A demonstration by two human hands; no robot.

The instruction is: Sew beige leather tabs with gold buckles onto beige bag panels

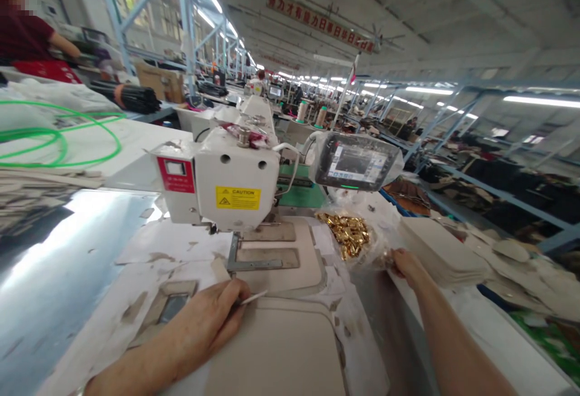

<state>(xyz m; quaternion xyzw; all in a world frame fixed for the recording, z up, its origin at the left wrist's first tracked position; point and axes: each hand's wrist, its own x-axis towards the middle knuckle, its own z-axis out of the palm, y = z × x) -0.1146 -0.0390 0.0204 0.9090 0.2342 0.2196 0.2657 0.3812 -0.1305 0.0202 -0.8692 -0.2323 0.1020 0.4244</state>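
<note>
Low in the middle, my left hand (222, 308) is closed in a pinch on a thin white strip (254, 297), whose narrow end sticks out to the right. Just beside it lies a beige panel with rounded corners (281, 341). Another beige panel (299, 275) sits under the metal clamp (258, 263) of a white sewing machine (235, 181). On the right, my right hand (405, 266) has its fingers closed at the edge of a clear plastic bag (376, 248). Many small shiny gold metal pieces (348, 236) lie in that bag. My right fingertips are partly blurred.
A control screen (356, 163) in plastic wrap stands right of the machine head. Stacked beige panels (444, 251) lie beyond my right hand. Green tubing (63, 136) loops at the left. A person in a dark red top (27, 33) is at the far left.
</note>
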